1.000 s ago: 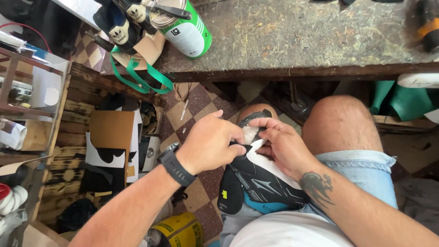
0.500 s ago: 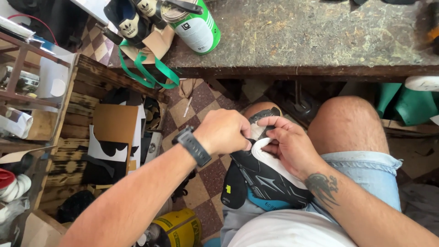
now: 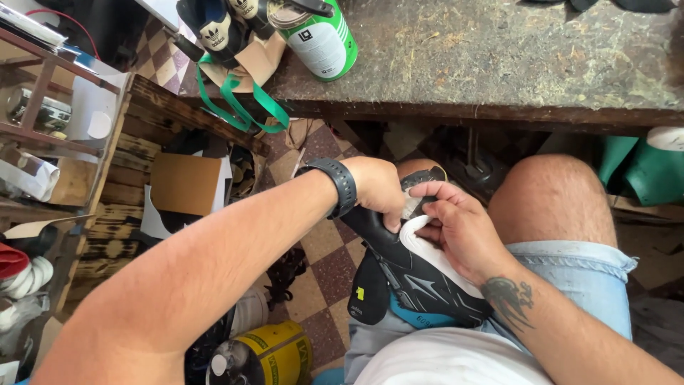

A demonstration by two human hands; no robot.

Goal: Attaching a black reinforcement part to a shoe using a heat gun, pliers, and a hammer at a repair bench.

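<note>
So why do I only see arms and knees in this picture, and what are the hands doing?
The camera sits on the person's head and looks down, so you see what they see: their own arms and lap. There is no machine here, just two bare hands. The left hand, with a black wristband, and the right hand both grip a black shoe with a white lining, resting on the person's lap. The fingers pinch near its top edge. Above is a rough, stained workbench with a green and white can on it, and more shoes beside the can. A yellow can stands on the checkered floor.
</note>
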